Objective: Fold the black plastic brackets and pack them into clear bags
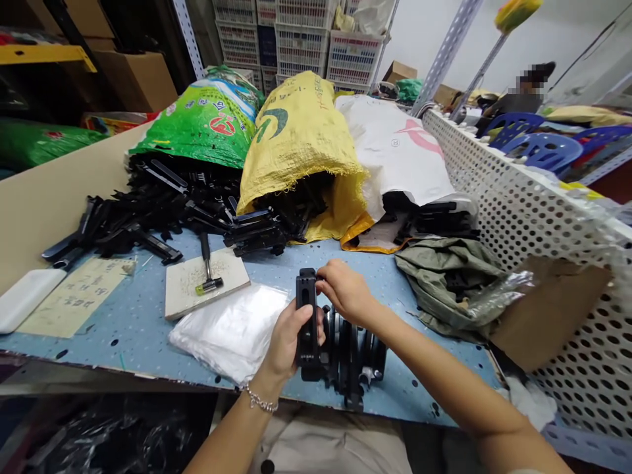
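Note:
My left hand [289, 336] is wrapped round a long black plastic part [307, 329] with a slot in its upper half, held upright near the table's front edge. At the top end of that part, my right hand [348, 289] has its fingers pinched together; whether a small piece sits between them is hidden. Just right of the held part, several similar black parts [353, 359] stand in a row on the blue table [419, 388], partly behind my right forearm. Left of my left hand lies a stack of clear plastic bags [230, 329].
A small hammer [207, 270] rests on a white board [180, 286]. Green [207, 125], yellow [301, 138] and white [395, 145] sacks spill black parts at the back. A perforated white panel [533, 217] borders the right, beside an olive cloth bag [444, 276]. A person [523, 99] is far right.

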A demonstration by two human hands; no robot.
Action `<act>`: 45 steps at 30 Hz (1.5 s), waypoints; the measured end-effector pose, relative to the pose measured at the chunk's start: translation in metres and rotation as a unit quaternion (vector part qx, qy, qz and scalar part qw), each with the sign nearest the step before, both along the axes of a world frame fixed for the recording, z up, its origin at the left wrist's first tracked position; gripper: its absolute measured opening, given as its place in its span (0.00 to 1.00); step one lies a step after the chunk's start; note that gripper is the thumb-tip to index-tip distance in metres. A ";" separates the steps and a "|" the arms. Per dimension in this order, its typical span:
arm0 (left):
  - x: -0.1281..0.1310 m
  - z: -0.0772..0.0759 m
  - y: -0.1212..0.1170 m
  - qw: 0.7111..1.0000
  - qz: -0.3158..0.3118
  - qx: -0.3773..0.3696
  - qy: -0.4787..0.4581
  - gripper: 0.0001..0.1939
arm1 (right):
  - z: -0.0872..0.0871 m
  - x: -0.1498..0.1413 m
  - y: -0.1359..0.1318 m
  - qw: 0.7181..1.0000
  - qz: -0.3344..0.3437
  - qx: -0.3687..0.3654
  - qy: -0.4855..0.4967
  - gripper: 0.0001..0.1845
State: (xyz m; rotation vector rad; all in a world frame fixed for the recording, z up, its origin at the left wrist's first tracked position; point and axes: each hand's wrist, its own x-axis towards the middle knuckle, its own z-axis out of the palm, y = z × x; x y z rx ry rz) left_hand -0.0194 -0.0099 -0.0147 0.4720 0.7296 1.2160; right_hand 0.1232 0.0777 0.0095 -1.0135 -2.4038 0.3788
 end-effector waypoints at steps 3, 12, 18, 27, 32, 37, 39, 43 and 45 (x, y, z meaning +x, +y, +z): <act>-0.007 0.000 0.001 0.999 0.031 -0.010 0.024 0.20 | -0.004 -0.007 -0.007 0.994 0.001 -0.105 0.031 0.20; -0.019 0.004 0.002 0.999 0.027 -0.046 -0.005 0.24 | -0.016 0.000 -0.074 0.971 0.161 0.159 -0.076 0.19; -0.016 -0.012 -0.008 0.987 0.079 -0.047 0.133 0.27 | -0.045 -0.001 -0.099 0.993 0.103 0.036 -0.035 0.18; 0.011 -0.077 -0.005 0.935 0.086 0.025 0.344 0.22 | -0.042 -0.017 0.039 0.993 -0.107 -0.044 -0.019 0.14; 0.033 -0.089 -0.015 0.902 0.039 0.118 0.414 0.26 | -0.032 -0.083 0.111 0.993 -0.040 0.046 -0.106 0.24; 0.013 -0.084 -0.014 0.910 0.040 0.108 0.398 0.25 | -0.023 -0.104 0.121 0.985 0.001 0.037 -0.168 0.12; -0.003 -0.075 -0.008 0.935 0.069 0.074 0.341 0.23 | -0.021 -0.090 0.115 0.986 -0.017 0.026 -0.163 0.10; -0.027 -0.049 0.017 0.974 0.165 -0.001 0.155 0.26 | -0.024 -0.049 0.065 0.994 -0.058 -0.017 -0.095 0.12; -0.031 -0.035 0.028 0.979 0.196 -0.009 0.060 0.27 | -0.025 -0.034 0.022 0.998 -0.066 0.007 -0.025 0.13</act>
